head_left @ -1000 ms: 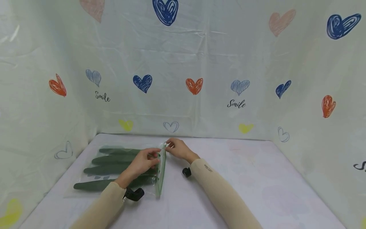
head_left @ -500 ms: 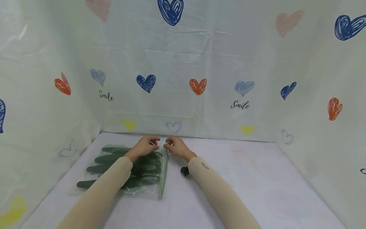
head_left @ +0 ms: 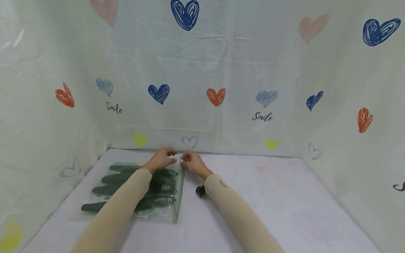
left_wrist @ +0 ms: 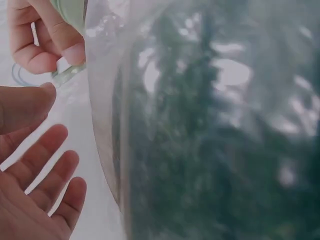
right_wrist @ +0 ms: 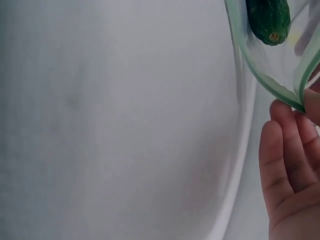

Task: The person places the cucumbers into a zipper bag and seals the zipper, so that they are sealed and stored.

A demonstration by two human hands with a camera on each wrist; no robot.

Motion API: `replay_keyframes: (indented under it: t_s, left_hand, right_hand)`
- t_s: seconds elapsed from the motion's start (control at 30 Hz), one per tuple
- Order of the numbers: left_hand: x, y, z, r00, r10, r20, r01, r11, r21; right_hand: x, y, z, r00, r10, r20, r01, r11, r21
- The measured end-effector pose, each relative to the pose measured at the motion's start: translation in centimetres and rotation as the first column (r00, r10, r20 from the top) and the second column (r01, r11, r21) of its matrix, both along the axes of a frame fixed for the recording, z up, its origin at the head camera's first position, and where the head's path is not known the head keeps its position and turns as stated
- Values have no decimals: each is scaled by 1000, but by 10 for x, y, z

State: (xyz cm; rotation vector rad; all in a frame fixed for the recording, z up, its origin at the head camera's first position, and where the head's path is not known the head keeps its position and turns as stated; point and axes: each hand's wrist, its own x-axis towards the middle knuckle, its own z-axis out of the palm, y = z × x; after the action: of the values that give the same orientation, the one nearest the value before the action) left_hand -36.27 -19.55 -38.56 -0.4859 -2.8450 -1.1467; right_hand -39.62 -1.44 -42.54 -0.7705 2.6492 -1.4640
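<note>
A clear zip bag (head_left: 178, 196) with a green strip along its right-hand mouth lies on the table, holding several long cucumbers (head_left: 91, 206). At the strip's far end, my right hand (head_left: 193, 163) pinches the bag's corner between thumb and fingers. The right wrist view shows the mouth parted beside that pinch, with the tip of a cucumber (right_wrist: 270, 22) inside. My left hand (head_left: 160, 160) is over the bag's far edge, close to the right hand. In the left wrist view its fingers (left_wrist: 55, 175) are spread and hold nothing. My left forearm hides part of the cucumbers.
A white cloth covers the table (head_left: 253, 203). Behind it hangs a pale curtain (head_left: 234, 77) printed with hearts. A small black device (head_left: 200, 191) sits at my right wrist. Something round and pale (head_left: 147, 213) shows at the bag's near side.
My left hand has moved from beside the green strip up to the bag's far edge. My right hand stays at the far corner, still pinching it.
</note>
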Motion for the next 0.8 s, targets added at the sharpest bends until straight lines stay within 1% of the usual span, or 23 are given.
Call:
replay_keyframes:
  t_s: [0.07, 0.17, 0.27, 0.33, 0.4, 0.57, 0.73, 0.8]
  left_hand:
    - [-2, 2, 0, 1000, -9, 5, 8, 1000, 9]
    - [-3, 6, 1, 999, -36, 13, 36, 999, 27]
    - [-6, 9, -1, 997, -73, 16, 72, 996, 50]
    - [-6, 11, -2, 997, -82, 14, 81, 995, 64]
    - [-7, 12, -3, 997, -75, 21, 74, 995, 73]
    - [-7, 13, -2, 998, -56, 40, 52, 994, 98]
    - [-5, 12, -1, 997, -55, 47, 49, 991, 121]
    - [-4, 11, -1, 998, -59, 37, 54, 991, 123]
  right_hand:
    - [1, 0, 1, 1000, 12, -12, -12, 1000, -9]
    - [3, -1, 2, 999, 39, -26, -40, 999, -31]
    - [5, -1, 2, 999, 39, -32, -40, 999, -32]
    - [6, 0, 1, 999, 38, -34, -39, 999, -33]
    - [7, 0, 1, 998, 41, -37, -43, 998, -40]
    - [9, 2, 2, 997, 48, -53, -50, 998, -43]
    - [9, 2, 2, 996, 50, -75, -52, 998, -29]
    - [10, 2, 2, 994, 60, -90, -62, 998, -22]
